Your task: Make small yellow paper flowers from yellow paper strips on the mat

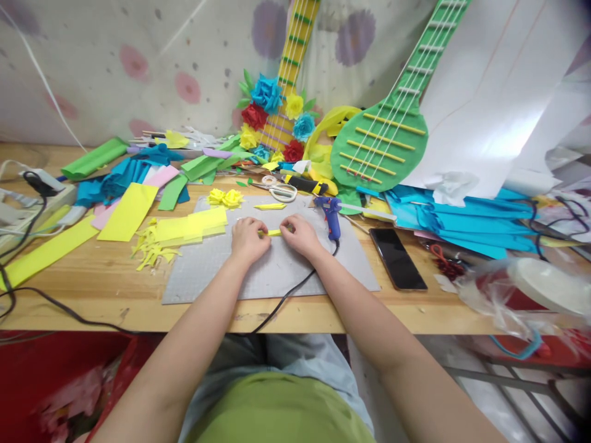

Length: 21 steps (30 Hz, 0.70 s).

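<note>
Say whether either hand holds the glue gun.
No, the glue gun rests on the gray mat while the left hand and right hand hold a yellow strip.

Near the desk's (115,258) front edge, over a grey mat (261,271), the left hand (250,239) and right hand (299,234) have a yellow strip (274,232) between them, one end in each grip. A blue glue gun (330,215) lies near the mat's back right corner, a phone (398,258) beside its right edge. Yellow sheets (191,226) overlap its left edge.
</note>
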### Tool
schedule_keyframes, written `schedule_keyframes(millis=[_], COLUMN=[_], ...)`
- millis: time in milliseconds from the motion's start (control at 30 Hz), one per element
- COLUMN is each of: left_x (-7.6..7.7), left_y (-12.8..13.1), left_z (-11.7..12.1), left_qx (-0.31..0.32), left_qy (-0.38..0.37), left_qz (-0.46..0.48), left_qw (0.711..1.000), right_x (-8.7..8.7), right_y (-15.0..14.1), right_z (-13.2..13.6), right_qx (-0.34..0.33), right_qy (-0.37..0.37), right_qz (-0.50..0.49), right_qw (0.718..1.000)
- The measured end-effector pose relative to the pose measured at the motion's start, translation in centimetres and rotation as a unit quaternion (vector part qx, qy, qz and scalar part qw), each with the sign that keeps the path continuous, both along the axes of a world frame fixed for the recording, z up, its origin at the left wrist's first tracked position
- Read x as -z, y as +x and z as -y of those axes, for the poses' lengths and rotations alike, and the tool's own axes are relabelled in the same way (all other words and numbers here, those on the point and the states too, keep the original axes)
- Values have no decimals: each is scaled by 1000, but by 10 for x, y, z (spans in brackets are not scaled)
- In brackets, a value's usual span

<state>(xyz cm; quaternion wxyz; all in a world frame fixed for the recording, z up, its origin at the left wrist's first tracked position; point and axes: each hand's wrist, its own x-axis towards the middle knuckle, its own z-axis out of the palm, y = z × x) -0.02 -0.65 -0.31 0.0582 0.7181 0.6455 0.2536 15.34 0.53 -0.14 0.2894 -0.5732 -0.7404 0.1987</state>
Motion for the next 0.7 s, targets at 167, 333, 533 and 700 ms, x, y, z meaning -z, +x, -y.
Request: schedule_keyframes(millis=[167,333,533,700], left_x=[-1,4,4,-1], left_y=[0,-2,-3,0], left_z=[0,-2,-3,-1], left_qx=[-3,17,88,112], left_qy=[-3,2,-6,-104], left_qz=[-1,9,59,223], left_qw=[1000,1000,994,963], right_x=[9,10,11,13], right_y=[2,5,4,3], right_z=[-3,-3,-7,-12], right_qx=[2,-33,-79,-67], right_qy=[34,57,-7,-40], right_qz=[26,19,-151,-336], right_qw=[999,998,985,939])
